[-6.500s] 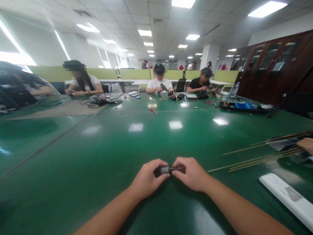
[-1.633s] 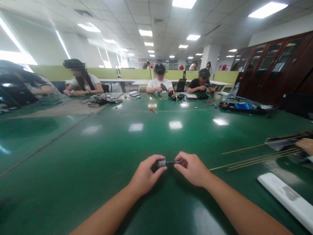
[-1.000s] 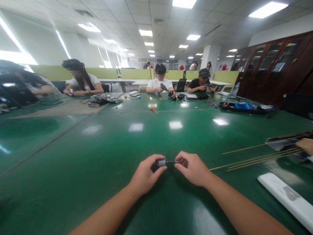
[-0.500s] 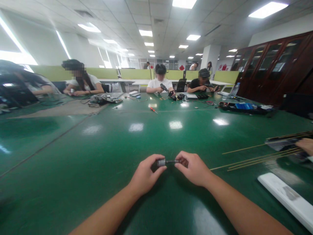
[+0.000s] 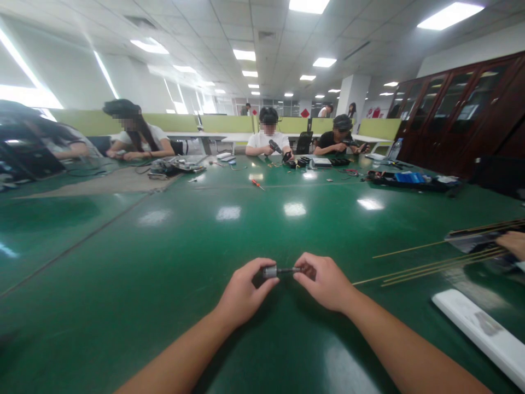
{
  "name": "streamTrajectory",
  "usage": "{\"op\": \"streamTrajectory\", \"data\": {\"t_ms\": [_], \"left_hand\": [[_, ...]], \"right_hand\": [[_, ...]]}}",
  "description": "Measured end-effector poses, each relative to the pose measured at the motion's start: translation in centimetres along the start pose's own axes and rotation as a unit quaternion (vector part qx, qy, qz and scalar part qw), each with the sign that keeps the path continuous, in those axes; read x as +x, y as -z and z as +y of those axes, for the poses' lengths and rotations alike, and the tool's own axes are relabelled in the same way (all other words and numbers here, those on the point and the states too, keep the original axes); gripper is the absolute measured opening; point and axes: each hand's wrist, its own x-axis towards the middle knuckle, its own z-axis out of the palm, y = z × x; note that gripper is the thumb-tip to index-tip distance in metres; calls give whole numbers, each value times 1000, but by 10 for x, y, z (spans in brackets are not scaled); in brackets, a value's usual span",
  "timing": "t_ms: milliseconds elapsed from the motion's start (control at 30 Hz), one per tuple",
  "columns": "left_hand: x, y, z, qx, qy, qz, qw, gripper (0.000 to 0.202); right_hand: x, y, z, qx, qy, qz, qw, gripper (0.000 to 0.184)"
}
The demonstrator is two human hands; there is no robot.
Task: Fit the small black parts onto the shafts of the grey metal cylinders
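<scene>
Between my hands, low over the green tabletop (image 5: 176,284), is a small grey cylinder with a thin dark shaft (image 5: 269,271), lying level from left to right. It looks like a small motor, but its kind is not clear. My left hand (image 5: 243,293) has thumb and fingers closed around the cylinder at the left. At the other end, my right hand (image 5: 326,282) pinches the tip of the shaft between thumb and fingers. The curled fingers hide part of both ends.
Thin brass-coloured rods (image 5: 443,267) and a long white case (image 5: 471,323) lie at right, near another person's hand (image 5: 511,241). An orange screwdriver (image 5: 257,184) lies farther off. Several people sit across the table, among electronic parts (image 5: 174,167) and a black tray (image 5: 410,180).
</scene>
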Motion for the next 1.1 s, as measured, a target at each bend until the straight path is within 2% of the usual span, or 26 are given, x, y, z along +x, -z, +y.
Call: {"op": "streamTrajectory", "data": {"t_ms": [900,1100], "left_hand": [[0,2,0,-8,8,-11,1000,26],[3,5,0,-19,24,13,999,23]], "right_hand": [[1,4,1,-8,-5,-1,1000,5],[0,7,0,-19,-5,18,1000,5]]}}
